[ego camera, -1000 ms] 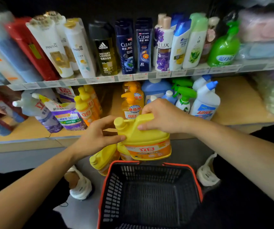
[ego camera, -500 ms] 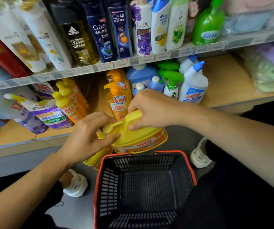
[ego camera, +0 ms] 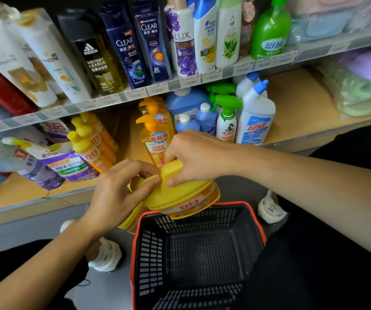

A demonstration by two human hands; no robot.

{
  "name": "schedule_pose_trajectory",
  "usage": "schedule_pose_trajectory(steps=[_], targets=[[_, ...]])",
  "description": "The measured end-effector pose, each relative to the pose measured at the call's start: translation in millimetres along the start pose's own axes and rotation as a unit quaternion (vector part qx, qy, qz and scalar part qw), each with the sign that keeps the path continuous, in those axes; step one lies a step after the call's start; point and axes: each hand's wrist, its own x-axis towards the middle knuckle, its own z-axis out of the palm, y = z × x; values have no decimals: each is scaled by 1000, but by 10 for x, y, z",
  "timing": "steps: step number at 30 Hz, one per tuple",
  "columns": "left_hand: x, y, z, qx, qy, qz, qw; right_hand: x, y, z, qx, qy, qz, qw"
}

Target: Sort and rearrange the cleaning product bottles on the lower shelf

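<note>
The right grip curls round the handle of one yellow jug above one basket, the left grip clasps its neck, a second jug beneath.

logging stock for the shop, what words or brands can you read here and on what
"PANTENE": white gold-capped bottle
"adidas VICTORY LEAGUE": black bottle
"CLEAR": dark blue bottle
"LUX": white bottle with purple flower
"蓝月亮": green bottle
"立白": large yellow plastic jug
"食品用": orange pump bottle
"超威": white blue-capped bottle
Shelf price tags: too blurred to read
</note>
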Motion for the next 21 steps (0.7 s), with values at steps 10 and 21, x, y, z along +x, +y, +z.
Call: schedule_pose_trajectory(steps=[10, 21], targets=[[42, 4, 0, -72, -16, -74, 995, 53, 23, 42, 8, -3, 11, 1000], [84, -175, -195, -304, -20, -178, 936, 122, 112, -63, 208, 17, 42, 977]])
